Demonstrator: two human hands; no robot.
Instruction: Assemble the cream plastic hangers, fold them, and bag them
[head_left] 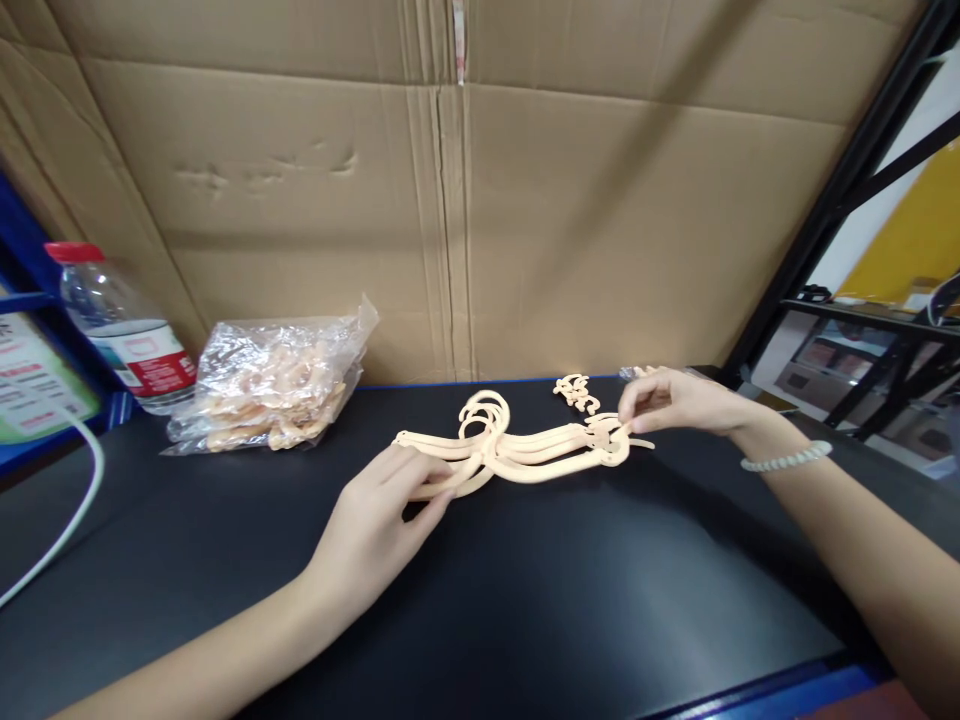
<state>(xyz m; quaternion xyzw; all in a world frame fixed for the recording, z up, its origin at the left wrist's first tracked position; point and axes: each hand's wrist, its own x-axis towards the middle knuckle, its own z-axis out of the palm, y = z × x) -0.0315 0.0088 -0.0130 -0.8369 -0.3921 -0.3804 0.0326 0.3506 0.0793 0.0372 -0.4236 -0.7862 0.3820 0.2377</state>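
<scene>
A bundle of several beige plastic hangers (544, 465) lies across the black tabletop, with curled hooks standing up at its middle. My left hand (379, 500) pinches the bundle's left arm between thumb and fingers. At the opposite end, my right hand (667, 402) is closed on a small curved beige piece (622, 440), its fingertips pressed together at the top of it. Just behind that end sits a small heap of beige hook-shaped pieces (577, 392). How the curved piece meets the hanger ends is too small to tell.
A clear plastic bag (277, 385) of beige parts rests at the back left, beside a red-capped bottle (127, 330). A white cable (82, 500) curves along the left edge. Cardboard (570, 220) walls off the back. Black metal shelving (847, 200) stands at right.
</scene>
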